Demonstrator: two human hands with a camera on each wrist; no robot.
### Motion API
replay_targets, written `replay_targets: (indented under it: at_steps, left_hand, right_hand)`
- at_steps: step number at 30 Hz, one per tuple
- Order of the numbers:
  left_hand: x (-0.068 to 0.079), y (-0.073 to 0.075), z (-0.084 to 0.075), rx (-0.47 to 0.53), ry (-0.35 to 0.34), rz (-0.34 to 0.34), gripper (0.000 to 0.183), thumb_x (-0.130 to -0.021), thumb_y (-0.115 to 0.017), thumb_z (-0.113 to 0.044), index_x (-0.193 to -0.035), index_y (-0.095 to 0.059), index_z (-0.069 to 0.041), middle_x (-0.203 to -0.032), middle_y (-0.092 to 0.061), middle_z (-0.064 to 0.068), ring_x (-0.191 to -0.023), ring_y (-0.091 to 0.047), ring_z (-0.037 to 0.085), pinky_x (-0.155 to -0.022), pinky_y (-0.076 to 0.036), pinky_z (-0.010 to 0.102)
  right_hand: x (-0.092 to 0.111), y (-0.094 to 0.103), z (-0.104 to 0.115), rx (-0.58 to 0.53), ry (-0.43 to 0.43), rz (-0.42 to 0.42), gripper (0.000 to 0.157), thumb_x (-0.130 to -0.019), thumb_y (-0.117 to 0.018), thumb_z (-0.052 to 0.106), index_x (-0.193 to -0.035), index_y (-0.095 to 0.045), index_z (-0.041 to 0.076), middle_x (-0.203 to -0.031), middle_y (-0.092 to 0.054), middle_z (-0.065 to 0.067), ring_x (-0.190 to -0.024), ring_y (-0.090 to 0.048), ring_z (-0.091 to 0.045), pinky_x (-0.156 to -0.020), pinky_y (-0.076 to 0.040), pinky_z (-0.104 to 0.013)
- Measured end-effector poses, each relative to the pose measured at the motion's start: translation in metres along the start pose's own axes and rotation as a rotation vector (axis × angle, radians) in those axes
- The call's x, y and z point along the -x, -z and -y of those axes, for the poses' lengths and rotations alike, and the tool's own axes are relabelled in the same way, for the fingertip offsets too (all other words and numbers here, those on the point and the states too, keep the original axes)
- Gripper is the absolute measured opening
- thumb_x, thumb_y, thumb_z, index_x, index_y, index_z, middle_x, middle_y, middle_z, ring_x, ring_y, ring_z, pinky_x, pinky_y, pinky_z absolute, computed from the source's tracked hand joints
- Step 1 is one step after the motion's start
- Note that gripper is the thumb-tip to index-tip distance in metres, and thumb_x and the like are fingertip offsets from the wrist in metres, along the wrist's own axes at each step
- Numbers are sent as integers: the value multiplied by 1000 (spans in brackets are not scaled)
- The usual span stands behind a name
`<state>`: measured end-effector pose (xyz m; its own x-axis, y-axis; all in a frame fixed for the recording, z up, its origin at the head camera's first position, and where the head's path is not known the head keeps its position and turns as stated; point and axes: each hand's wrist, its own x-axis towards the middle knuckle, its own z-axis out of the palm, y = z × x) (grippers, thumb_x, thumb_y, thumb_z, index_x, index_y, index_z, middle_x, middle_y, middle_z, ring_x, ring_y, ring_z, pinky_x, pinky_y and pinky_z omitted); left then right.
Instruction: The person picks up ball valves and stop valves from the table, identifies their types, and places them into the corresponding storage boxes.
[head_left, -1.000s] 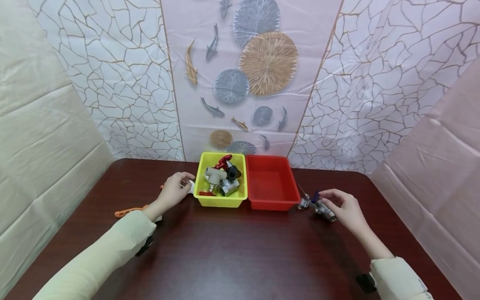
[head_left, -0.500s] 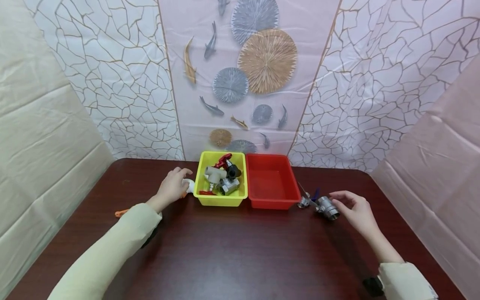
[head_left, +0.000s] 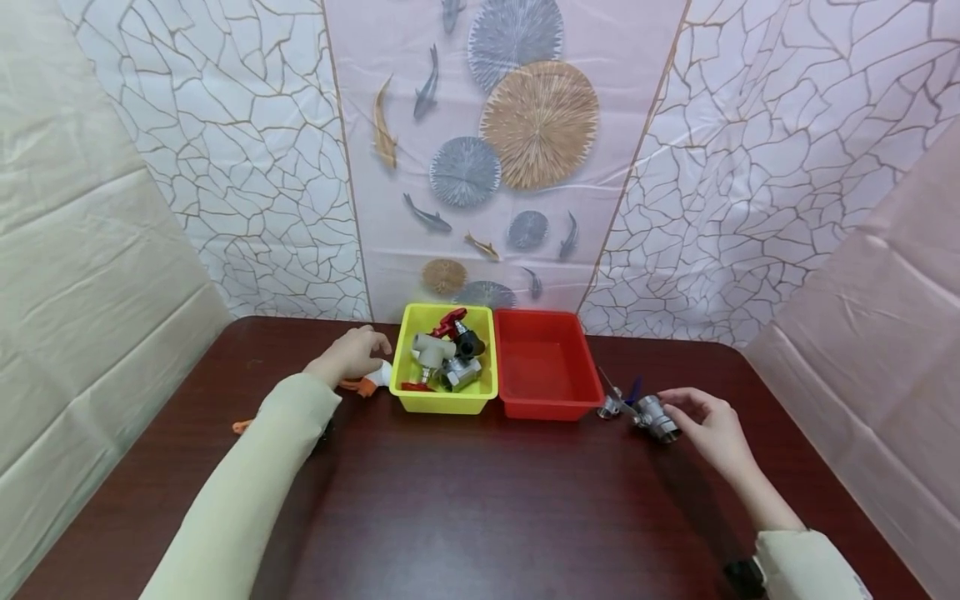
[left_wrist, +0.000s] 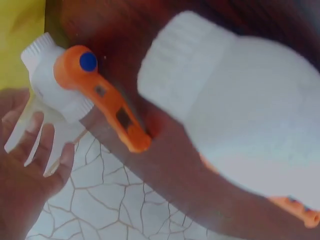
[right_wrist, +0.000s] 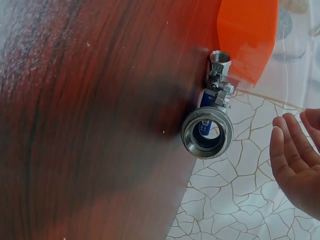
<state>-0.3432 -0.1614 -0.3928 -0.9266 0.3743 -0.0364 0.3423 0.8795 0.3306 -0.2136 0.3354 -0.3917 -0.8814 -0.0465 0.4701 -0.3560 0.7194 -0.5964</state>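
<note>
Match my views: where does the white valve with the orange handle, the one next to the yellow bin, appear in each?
Head: left of centre, the white valve sits at the left side of the yellow bin, by the left hand.
Left wrist: upper left, its orange handle slanting down rightward.
Right wrist: not in it.
Shared landmark: the crackle-patterned backdrop, in all three.

Head view forward-down, wrist views close, table (head_left: 480, 500) shared
</note>
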Motion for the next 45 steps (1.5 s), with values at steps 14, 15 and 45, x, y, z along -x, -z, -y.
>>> replay_targets:
  at_steps: [14,15,45]
  left_hand:
    - [-2,-11,-6,-98,67,95,37,-74,-74,-3,-109,-63,-10,-111,-52,13,-103,-41,31,-83,-45,44]
    - [-2,-13,-7,-109,67,87,39,-75,-73,-4,-112,-63,-9,-114,-52,15,-105,-41,32,-83,-46,45]
    - [-2,-23,-3,-175,31,139,41,-78,-66,-5,-118,-61,-7,-111,-56,15,-75,-55,23,-66,-47,32]
  right_hand:
    - [3,-7,1,-11,-3,23,16,-84,-66,0,-99,-68,-4,-85,-71,-8,-61,-56,5,-53,-43,-14]
    - [3,-7,0,-12,0,21,16,-84,-66,0,-99,-68,-4,-85,-71,-8,-61,-56,4,-53,-42,-14]
    - [1,-12,8,-24,-13,66,15,-86,-63,-1,-101,-67,-4,-90,-68,-20,-64,-59,1,-54,-46,-15]
